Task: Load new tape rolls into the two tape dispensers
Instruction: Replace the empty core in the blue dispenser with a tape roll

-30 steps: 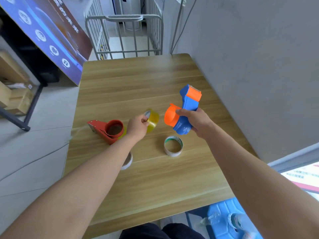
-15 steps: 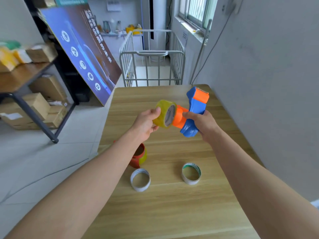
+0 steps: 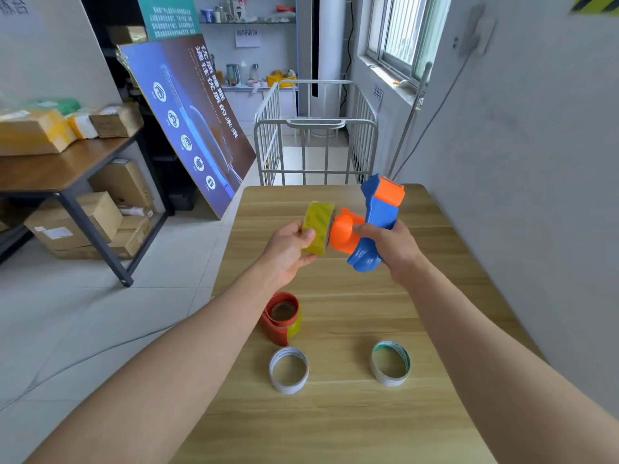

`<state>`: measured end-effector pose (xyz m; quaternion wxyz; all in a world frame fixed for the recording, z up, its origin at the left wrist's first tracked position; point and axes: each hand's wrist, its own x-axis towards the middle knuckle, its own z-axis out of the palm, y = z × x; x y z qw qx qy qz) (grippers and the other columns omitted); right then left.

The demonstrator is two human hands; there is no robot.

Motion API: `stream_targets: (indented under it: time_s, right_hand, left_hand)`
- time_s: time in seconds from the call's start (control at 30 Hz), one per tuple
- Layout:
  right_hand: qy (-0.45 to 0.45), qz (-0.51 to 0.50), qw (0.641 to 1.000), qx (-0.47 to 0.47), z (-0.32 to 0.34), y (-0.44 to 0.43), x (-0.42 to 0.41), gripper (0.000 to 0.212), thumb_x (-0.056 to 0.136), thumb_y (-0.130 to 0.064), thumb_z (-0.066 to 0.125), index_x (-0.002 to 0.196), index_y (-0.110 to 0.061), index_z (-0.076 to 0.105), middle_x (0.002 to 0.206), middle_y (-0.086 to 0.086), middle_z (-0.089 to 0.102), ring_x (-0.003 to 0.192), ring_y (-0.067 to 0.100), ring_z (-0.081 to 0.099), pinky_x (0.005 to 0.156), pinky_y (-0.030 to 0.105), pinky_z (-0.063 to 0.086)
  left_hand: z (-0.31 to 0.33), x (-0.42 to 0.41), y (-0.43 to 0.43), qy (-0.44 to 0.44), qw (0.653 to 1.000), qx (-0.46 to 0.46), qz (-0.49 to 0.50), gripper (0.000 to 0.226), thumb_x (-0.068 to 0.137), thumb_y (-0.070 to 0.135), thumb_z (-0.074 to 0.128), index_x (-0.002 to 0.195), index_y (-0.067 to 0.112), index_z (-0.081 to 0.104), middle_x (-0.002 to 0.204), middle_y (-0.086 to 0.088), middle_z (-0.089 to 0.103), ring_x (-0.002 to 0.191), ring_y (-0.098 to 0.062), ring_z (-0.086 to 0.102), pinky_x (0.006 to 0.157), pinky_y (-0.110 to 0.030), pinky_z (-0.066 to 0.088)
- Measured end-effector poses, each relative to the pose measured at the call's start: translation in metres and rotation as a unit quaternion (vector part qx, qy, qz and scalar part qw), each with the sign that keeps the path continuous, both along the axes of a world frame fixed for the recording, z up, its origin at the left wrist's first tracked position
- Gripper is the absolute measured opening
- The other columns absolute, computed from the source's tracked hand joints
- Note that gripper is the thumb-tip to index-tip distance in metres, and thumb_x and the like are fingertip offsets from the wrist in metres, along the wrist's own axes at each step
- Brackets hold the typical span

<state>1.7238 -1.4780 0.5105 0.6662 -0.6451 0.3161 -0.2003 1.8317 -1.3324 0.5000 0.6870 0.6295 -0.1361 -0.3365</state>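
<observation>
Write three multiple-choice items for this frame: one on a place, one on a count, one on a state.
1. Where is the red dispenser?
A. On the table, under the left forearm
B. In the right hand
C. On the floor

2. How many empty white tape cores lie on the table?
A. One
B. Two
C. Four

3. What is the state of the yellow tape roll?
A. Lying on the table
B. Held in the left hand against the orange hub of the blue dispenser
C. Stacked on a core

Key: 1 A, it rests on the wood; 2 B, one core beside the other; 3 B, the right hand holds the dispenser.

Blue leaning poster [image 3: 187, 128] with vertical Chinese characters, wall paper notice [image 3: 248, 36], neither clearly legible
</observation>
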Motion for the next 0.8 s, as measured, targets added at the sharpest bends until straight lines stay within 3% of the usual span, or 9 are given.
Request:
stream_targets:
  time_s: [0.1,0.2,0.33,0.47,0.57,0.63,0.8]
  right_hand:
    - [-0.001,0.007,1.000,-0.012,0.002,0.004,0.004,0.026,0.078,-0.016,0.076,0.092,-0.017,0.053,0.090,0.006,0.059,0.082,0.023,0.059,0.081,0.040,0.053]
    - [-0.004,0.017,1.000,-0.025,0.004,0.009,0.007,0.026,0.078,-0.016,0.076,0.092,-0.019,0.054,0.089,0.003,0.060,0.078,0.020,0.059,0.072,0.033,0.051]
    - [-0.004,0.023,0.999,-0.036,0.004,0.014,0.009,0.026,0.077,-0.015,0.076,0.088,-0.021,0.053,0.086,0.001,0.059,0.075,0.018,0.057,0.066,0.029,0.049]
    - [0.002,0.031,0.999,-0.040,0.003,0.018,0.010,0.028,0.077,-0.016,0.077,0.091,-0.020,0.053,0.086,0.001,0.058,0.075,0.017,0.057,0.066,0.028,0.048]
    - [0.005,0.031,0.999,-0.041,0.004,0.020,0.012,0.031,0.076,-0.016,0.078,0.094,-0.020,0.053,0.087,0.000,0.060,0.075,0.017,0.058,0.066,0.028,0.048]
    - [0.009,0.035,0.998,-0.044,0.005,0.022,0.013,0.033,0.075,-0.016,0.079,0.094,-0.020,0.053,0.088,0.000,0.060,0.075,0.016,0.058,0.066,0.028,0.048]
    - [-0.002,0.035,0.999,-0.041,0.006,0.026,0.015,0.035,0.075,-0.014,0.078,0.099,-0.020,0.053,0.094,0.002,0.061,0.083,0.020,0.060,0.071,0.031,0.050]
  left_hand:
    - [0.005,-0.001,0.002,-0.006,1.000,-0.012,-0.011,0.008,0.096,0.014,0.054,0.098,0.016,0.062,0.106,-0.004,0.068,0.104,-0.021,0.062,0.102,-0.050,0.045]
    - [0.010,0.000,0.002,-0.005,1.000,-0.001,0.014,0.024,0.094,0.032,0.057,0.109,0.013,0.062,0.120,-0.010,0.066,0.112,-0.026,0.062,0.100,-0.051,0.048]
    - [0.008,0.002,0.005,-0.041,0.998,0.032,0.027,0.013,0.098,0.014,0.051,0.095,0.016,0.063,0.111,-0.009,0.066,0.107,-0.025,0.058,0.103,-0.043,0.041]
    - [0.008,0.003,0.006,-0.069,0.996,0.047,0.028,0.018,0.097,0.004,0.049,0.092,0.016,0.063,0.105,-0.007,0.065,0.101,-0.020,0.055,0.086,-0.029,0.040]
    - [0.013,0.001,0.009,-0.060,0.997,0.040,0.025,0.010,0.096,0.018,0.056,0.092,0.016,0.065,0.109,-0.010,0.069,0.112,-0.029,0.059,0.105,-0.043,0.041]
    - [0.016,0.003,0.010,-0.060,0.996,0.050,0.038,0.017,0.095,0.028,0.057,0.092,0.014,0.066,0.113,-0.014,0.070,0.115,-0.032,0.061,0.108,-0.047,0.040]
    - [0.015,0.008,0.013,-0.076,0.994,0.071,0.032,0.015,0.097,0.013,0.053,0.094,0.017,0.067,0.115,-0.011,0.069,0.118,-0.029,0.058,0.111,-0.046,0.037]
